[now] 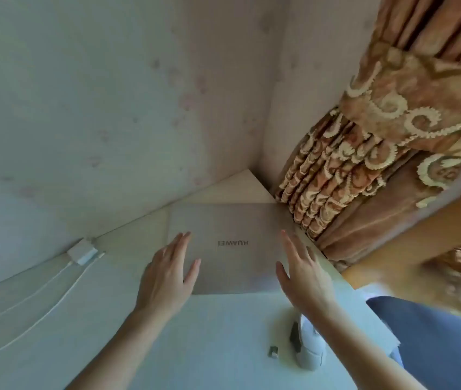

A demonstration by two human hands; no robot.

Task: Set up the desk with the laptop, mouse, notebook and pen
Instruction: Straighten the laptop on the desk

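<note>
Two open hands were out in front of you, your left hand (167,274) and your right hand (299,268), set apart with straight fingers and gripping nothing. The closed Huawei laptop (232,246) lay flat on the white desk (223,333) right between them, near the back corner, equally close to both. Its long side ran left to right, and its logo read upside down, so I think its hinge edge was nearest you.

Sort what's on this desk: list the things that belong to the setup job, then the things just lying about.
For the job:
closed laptop, lying flat near the desk's back corner
white mouse, under the right forearm
left hand and right hand, both open at the laptop's sides

Lying about:
white charger with its cables
small dark plug-like piece beside the mouse
curtain
</note>
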